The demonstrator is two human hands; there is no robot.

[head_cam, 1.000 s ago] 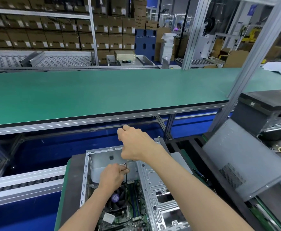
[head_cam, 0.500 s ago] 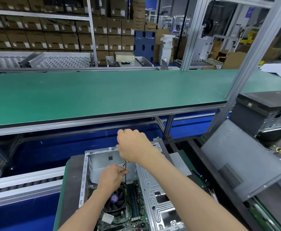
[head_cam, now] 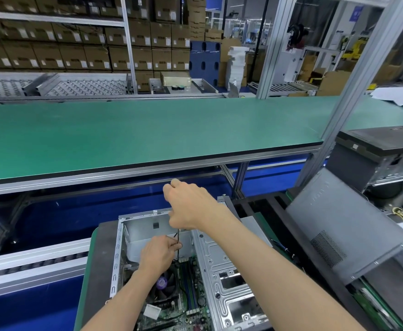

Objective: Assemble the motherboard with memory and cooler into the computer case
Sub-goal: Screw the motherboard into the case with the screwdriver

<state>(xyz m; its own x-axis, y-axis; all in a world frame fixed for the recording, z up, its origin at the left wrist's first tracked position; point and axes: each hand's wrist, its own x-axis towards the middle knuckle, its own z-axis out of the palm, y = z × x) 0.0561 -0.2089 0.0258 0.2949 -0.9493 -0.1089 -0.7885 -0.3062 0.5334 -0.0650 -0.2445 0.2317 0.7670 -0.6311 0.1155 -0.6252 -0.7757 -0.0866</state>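
Note:
An open silver computer case (head_cam: 222, 280) lies at the bottom centre. Inside it sits the green motherboard (head_cam: 171, 314) with memory sticks (head_cam: 190, 287) and a black fan cooler (head_cam: 164, 285). My right hand (head_cam: 188, 206) grips the handle of a screwdriver above the case. Its thin shaft (head_cam: 178, 244) runs straight down to the board's far edge. My left hand (head_cam: 159, 254) pinches the shaft low down, just over the cooler. The screwdriver's tip is hidden behind my left hand's fingers.
A long green workbench (head_cam: 148, 134) spans the view beyond the case. A grey side panel (head_cam: 343, 225) leans at the right, with a black computer case (head_cam: 382, 158) behind it. An aluminium post (head_cam: 353, 96) rises at the right. A conveyor rail (head_cam: 28, 263) runs on the left.
Both hands stay on the screwdriver over the case. My right hand has shifted only slightly. The view has tilted a little.

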